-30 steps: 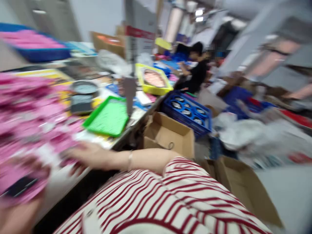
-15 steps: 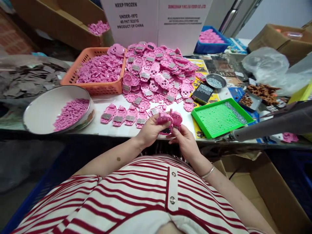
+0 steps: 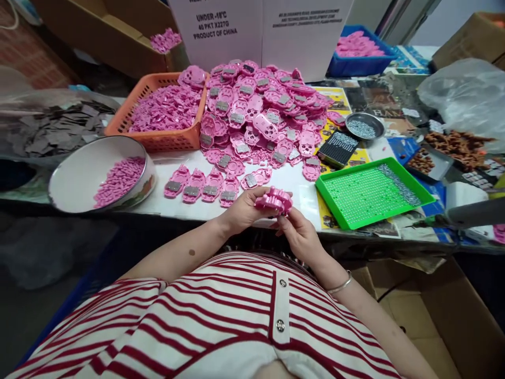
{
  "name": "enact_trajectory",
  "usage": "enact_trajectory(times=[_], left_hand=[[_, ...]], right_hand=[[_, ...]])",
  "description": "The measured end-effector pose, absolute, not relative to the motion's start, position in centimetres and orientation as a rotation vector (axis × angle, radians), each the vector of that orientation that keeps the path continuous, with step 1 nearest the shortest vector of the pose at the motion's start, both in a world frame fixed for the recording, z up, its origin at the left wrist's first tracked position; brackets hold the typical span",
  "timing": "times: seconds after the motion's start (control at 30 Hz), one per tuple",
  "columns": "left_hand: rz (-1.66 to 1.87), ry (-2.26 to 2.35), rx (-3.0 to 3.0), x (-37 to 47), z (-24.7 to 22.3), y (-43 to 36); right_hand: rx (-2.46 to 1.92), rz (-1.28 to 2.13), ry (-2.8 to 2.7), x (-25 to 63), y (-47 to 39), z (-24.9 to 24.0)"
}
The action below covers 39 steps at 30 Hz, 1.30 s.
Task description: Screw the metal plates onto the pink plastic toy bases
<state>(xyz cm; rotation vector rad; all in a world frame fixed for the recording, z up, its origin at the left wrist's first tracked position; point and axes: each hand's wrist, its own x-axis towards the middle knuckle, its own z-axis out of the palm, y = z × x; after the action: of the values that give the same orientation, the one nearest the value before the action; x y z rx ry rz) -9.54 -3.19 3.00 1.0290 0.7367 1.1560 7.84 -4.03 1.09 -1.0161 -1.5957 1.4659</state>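
Close to the table's front edge, my left hand grips a pink plastic casing, made of two shell parts lying against each other. My right hand pinches its lower right side; what lies under those fingertips is hidden. To the left, several pink half-shells with grey metal plates form a row on the white table top, and one more lies just behind my left hand. Beyond them rises a large heap of similar pink shells.
An orange basket of small pink parts and a white bowl of pink pieces stand left. At right are a green tray with screws, a black screw block, a metal dish and a power screwdriver.
The two shell parts, tilted apart half a second ago, now lie closer together and flatter in my hands. The view has shifted slightly, and the screwdriver appears further right.
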Motion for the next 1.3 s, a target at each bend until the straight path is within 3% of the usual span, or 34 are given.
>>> enact_trajectory(times=[0.17,0.37,0.47,0.67,0.8,0.97,1.13,1.3], left_hand=[[1.323,0.907,1.119,-9.7,3.5,-2.9],[1.352,0.919,1.298,-10.3,3.8,-3.3],[1.272,0.906,1.426,-9.9,3.7,-3.7],[1.225,0.92,1.408,-10.7,3.9,-4.5],[0.914,1.101,1.064,-17.0,2.6,-7.7],[0.762,1.489,0.631,-25.3,-3.2,-15.4],[0.608,1.869,0.337,-28.3,-9.7,-19.1],[0.479,2.054,0.283,-29.9,-11.1,-19.7]], right_hand=[[-1.113,1.297,-1.533,8.6,-3.3,1.5],[-0.95,0.589,-1.791,9.5,-3.0,4.8],[-0.809,0.44,-1.98,8.9,-3.1,5.7],[-0.715,0.725,-2.011,8.0,-2.7,4.7],[-0.68,1.049,-2.047,8.0,-1.7,3.7],[-0.807,1.124,-2.171,7.6,-0.9,3.2],[-0.856,1.132,-2.205,7.7,-1.1,3.4],[-0.897,1.11,-2.242,7.7,-0.8,3.6]])
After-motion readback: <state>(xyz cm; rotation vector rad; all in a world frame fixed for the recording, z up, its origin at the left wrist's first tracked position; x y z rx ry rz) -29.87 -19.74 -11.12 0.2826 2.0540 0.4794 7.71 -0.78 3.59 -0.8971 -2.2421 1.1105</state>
